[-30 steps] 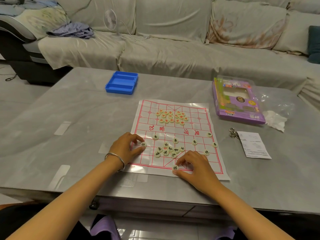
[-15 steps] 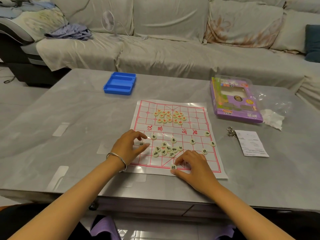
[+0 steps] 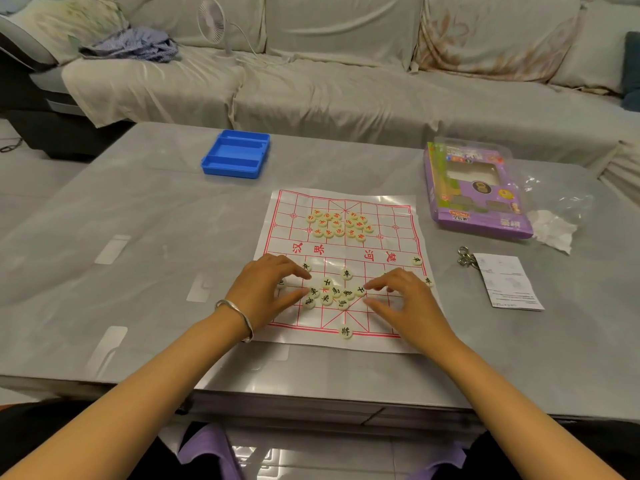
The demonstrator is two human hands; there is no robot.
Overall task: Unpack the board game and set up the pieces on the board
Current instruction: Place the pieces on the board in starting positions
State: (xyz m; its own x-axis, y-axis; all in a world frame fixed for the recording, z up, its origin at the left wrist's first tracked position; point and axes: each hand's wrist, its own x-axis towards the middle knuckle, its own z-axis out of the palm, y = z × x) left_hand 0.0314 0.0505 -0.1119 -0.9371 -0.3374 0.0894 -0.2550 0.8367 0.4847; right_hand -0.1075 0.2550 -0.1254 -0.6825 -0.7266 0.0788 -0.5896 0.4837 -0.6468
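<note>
A white paper board (image 3: pixel 294 202) with red grid lines lies flat on the grey table (image 3: pixel 138 237). Several red-lettered round pieces (image 3: pixel 341 224) are heaped on its far half. Black-lettered pieces (image 3: pixel 332 294) are clustered on the near half, and a few stand apart along the right side (image 3: pixel 416 260). One black piece (image 3: pixel 345 331) sits alone at the near edge. My left hand (image 3: pixel 266 289), with a bracelet on its wrist, reaches into the cluster from the left, fingers spread. My right hand (image 3: pixel 405 299) comes in from the right, its fingertips at a black piece (image 3: pixel 360 290).
A blue plastic tray (image 3: pixel 236 154) stands at the back left of the board. At the right lie a purple game box (image 3: pixel 474 192), a clear plastic bag (image 3: pixel 554 199), a paper leaflet (image 3: pixel 507 287) and metal rings (image 3: pixel 465 256). A sofa (image 3: pixel 346 81) runs behind the table.
My right hand has left the lone piece at the near edge and moved up to the black cluster. My left hand has shifted right towards the same cluster.
</note>
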